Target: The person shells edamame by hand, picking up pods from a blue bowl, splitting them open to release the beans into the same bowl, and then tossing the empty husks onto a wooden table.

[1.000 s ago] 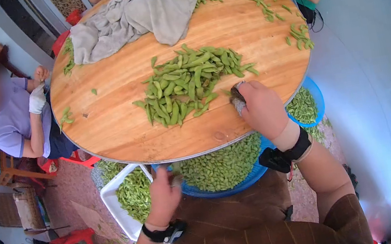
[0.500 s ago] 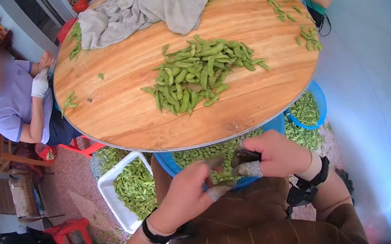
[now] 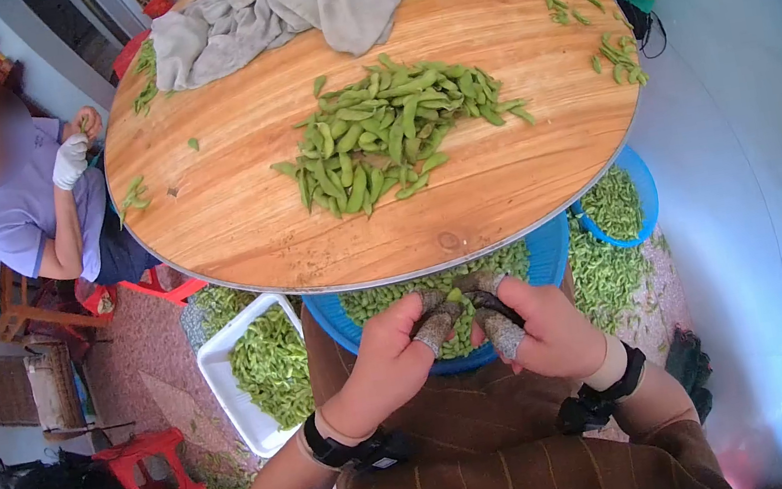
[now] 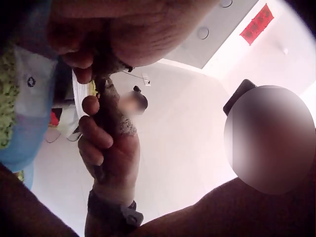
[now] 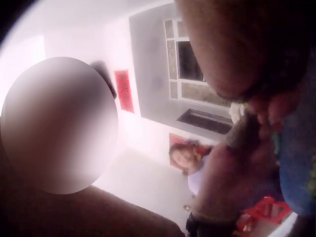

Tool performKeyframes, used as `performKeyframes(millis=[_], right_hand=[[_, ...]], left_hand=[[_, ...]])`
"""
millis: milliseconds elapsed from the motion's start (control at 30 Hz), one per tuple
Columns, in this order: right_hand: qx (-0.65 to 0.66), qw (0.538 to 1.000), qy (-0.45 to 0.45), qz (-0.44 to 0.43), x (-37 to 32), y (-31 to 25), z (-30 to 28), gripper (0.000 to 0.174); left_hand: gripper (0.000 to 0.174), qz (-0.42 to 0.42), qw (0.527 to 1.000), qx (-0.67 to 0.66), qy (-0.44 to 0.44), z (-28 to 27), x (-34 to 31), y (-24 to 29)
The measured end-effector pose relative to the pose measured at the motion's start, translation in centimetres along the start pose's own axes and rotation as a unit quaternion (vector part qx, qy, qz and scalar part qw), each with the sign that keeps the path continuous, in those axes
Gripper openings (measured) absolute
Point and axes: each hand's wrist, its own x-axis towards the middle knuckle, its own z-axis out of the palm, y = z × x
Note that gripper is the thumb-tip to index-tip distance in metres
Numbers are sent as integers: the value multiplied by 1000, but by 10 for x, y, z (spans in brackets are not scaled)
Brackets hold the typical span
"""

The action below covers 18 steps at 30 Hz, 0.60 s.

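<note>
Low over a blue basin (image 3: 332, 324), my left hand (image 3: 383, 362) and right hand (image 3: 557, 329) meet fingertip to fingertip. Between them they pinch a small green edamame pod (image 3: 456, 294). Dirty grey coverings wrap the thumbs and index fingers of both hands. Loose shelled beans (image 3: 370, 304) fill the basin, which sits at my lap partly under the table edge. A heap of edamame pods (image 3: 394, 128) lies on the round wooden table (image 3: 236, 222) in front. In the left wrist view the right hand (image 4: 116, 153) shows its fingers curled; the pod is hidden there.
A white tray (image 3: 211, 357) of green pods stands at left below the table, a blue basket (image 3: 649, 196) of pods at right. A grey cloth (image 3: 295, 6) covers the table's far side. People sit at left and far right; a red stool (image 3: 146, 468) stands lower left.
My right hand has come back from the pod heap to above the basin. The left hand has moved right and up to meet it, and both now pinch a pod together.
</note>
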Motion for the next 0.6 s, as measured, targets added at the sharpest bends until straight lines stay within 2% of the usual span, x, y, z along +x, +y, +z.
performKeyframes(millis=[67,133,167,233,367,433,467,533,567,600], right_hand=[[-2,1000,10,-13,2,1,0,36],[11,1000,10,-13,2,2,0,29],[13,1000,11,-12,2,0,-2,29],[92,990,-13,104,0,-7,-5,24],[120,988,-20,100,-3,2,-6,23],[97,993,-15,67,-1,4,-7,24],[97,993,-14,66,0,6,-6,24],[135,988,-12,71,1,12,-5,27],[137,988,-11,71,1,13,-4,27],[156,984,-22,88,1,14,-4,28]], left_hand=[[19,22,1000,1,13,1,1,-4],[18,64,990,121,-17,0,1,-9],[18,62,990,122,-19,0,0,-8],[13,13,993,115,-5,1,0,-2],[14,27,990,137,-8,-1,4,-5],[18,78,964,252,-40,-4,7,-6],[18,80,963,253,-40,-3,7,-3],[21,123,912,392,-3,0,5,3],[21,123,912,392,-5,0,5,2],[19,125,932,340,-4,0,5,-1]])
